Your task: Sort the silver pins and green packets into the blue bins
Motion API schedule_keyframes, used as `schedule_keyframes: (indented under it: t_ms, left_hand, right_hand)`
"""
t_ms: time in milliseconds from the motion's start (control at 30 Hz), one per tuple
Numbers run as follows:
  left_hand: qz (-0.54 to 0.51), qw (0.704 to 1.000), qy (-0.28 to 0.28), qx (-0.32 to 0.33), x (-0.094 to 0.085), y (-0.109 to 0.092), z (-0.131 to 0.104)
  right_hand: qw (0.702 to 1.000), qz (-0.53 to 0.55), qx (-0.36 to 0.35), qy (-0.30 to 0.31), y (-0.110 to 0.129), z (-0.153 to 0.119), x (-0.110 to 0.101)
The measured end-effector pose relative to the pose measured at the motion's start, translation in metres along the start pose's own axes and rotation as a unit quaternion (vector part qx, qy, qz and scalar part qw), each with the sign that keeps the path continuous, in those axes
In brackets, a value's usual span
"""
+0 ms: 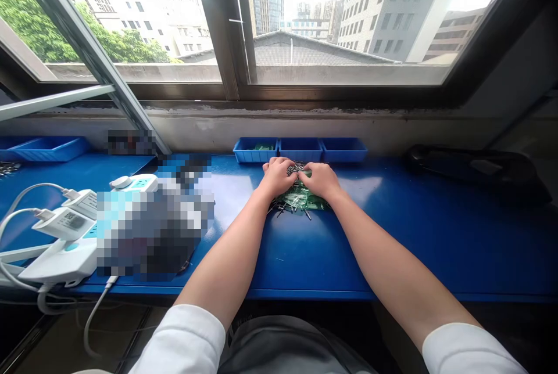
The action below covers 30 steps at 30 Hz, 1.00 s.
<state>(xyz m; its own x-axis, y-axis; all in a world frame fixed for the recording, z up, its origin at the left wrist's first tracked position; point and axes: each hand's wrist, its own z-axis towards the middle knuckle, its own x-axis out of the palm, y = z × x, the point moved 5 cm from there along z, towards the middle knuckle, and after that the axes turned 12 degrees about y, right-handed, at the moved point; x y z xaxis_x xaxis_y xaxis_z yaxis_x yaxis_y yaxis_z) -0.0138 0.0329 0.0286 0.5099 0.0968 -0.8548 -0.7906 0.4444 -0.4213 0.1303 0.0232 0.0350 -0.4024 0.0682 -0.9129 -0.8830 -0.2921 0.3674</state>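
Note:
On the blue table top lies a heap of small metal pieces with thin shafts [307,215], some dark and some silvery, too small to name surely. Crumpled green see-through plastic [314,201] lies among them. My left hand [279,176] curls over the left side of the heap. From the right, my right hand [321,179] bends over the heap and the plastic. Both thumbs point inward, close to each other, with metal pieces showing between them. The fingertips are mostly hidden, so what each hand grips cannot be made out.
Behind my hands stand three joined blue bins [300,150]; the left one holds something green. A white power strip [61,258] with plugs and cables lies left, beside a blurred-out area. A black bag-like object [475,171] rests at the back right. Another blue tray [52,148] stands far left.

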Motion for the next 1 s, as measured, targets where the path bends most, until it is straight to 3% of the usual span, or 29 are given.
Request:
schedule_keyframes:
  t_ms: [267, 400, 567, 767, 867, 1000]
  left_hand:
    - [-0.008, 1.0, -0.016, 0.016, -0.005, -0.005, -0.002]
    - [-0.031, 0.998, -0.019, 0.042, -0.008, -0.01, 0.0]
    - [-0.101, 0.992, -0.032, 0.075, -0.011, -0.009, 0.003]
    - [-0.146, 0.978, -0.116, 0.092, -0.019, -0.004, 0.002]
    - [-0.17, 0.972, -0.125, 0.1, -0.02, -0.005, 0.002]
    - [-0.255, 0.96, -0.098, 0.062, -0.016, -0.004, 0.003]
  right_hand:
    - [0.991, 0.065, -0.07, -0.09, 0.0, 0.002, -0.008]
    - [0.973, 0.121, -0.142, -0.136, 0.005, -0.002, -0.014]
    - [0.952, 0.181, -0.205, -0.139, 0.01, -0.004, -0.015]
    - [0.939, 0.208, -0.246, -0.12, 0.014, -0.003, -0.011]
    - [0.941, 0.2, -0.237, -0.137, 0.013, -0.003, -0.011]
    - [0.954, 0.199, -0.158, -0.161, 0.004, -0.001, -0.013]
